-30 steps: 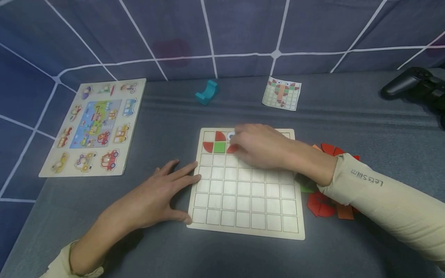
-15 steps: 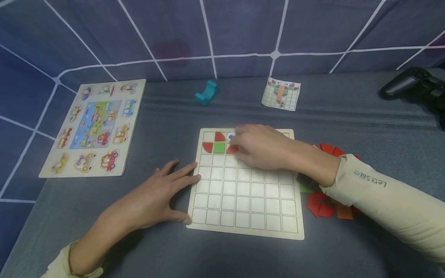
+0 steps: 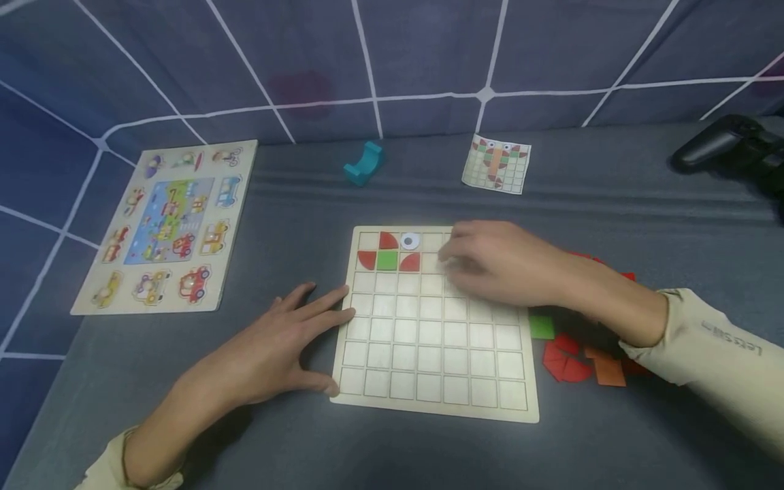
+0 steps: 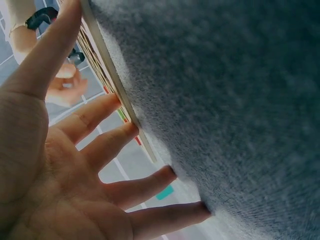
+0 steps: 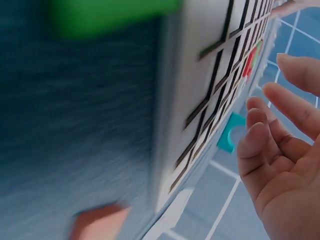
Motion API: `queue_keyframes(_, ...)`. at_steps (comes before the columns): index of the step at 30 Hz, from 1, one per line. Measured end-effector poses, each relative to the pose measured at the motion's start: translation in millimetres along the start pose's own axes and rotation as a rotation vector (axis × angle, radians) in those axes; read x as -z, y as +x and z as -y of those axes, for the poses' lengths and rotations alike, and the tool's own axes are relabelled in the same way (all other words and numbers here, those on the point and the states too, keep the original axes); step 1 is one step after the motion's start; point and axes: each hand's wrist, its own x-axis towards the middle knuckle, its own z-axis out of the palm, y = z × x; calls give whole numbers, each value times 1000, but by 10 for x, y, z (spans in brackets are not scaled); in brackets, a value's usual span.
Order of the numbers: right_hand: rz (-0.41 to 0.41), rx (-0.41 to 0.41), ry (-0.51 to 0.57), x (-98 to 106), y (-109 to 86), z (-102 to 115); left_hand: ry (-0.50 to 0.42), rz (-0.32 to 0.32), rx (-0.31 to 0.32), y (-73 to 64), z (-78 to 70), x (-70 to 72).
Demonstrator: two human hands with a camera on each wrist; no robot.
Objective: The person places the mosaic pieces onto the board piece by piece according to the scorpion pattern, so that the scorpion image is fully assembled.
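A square wooden grid board (image 3: 403, 320) lies flat on the cloth. Its far left squares bear red quarter-circle pieces (image 3: 410, 263), a green square (image 3: 387, 260) and a round eye piece (image 3: 410, 241). My left hand (image 3: 263, 347) is spread along the board's left edge, with fingertips and thumb touching it; the left wrist view shows the fingers (image 4: 112, 145) straight. Over the far right part of the board is my right hand (image 3: 499, 262), its fingers loosely bent; nothing shows between them in the right wrist view. It covers several far right squares.
Loose red, orange and green pieces (image 3: 609, 372) lie right of the board, partly under the right forearm. Behind it are a small pattern card (image 3: 496, 165) and a teal curved block (image 3: 364, 164). A picture puzzle board (image 3: 165, 228) stands left; a black game controller (image 3: 723, 153) lies far right.
My right hand has moved right from the eye piece, which now shows fully in its square along with the red piece below it. The left hand stays in place.
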Motion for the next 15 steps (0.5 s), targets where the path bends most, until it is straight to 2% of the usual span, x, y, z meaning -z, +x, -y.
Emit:
queue_keyframes(3, -13, -19, 14, 53, -222, -70, -3, -3, -4, 6, -5, -2)
queue_keyframes(8, -19, -105, -1, 99, -580, -180, 0, -4, -6, 5, -10, 0)
queue_keyframes(15, -21, -208, -36, 80, -962, -273, -4, 3, 7, -3, -16, 8)
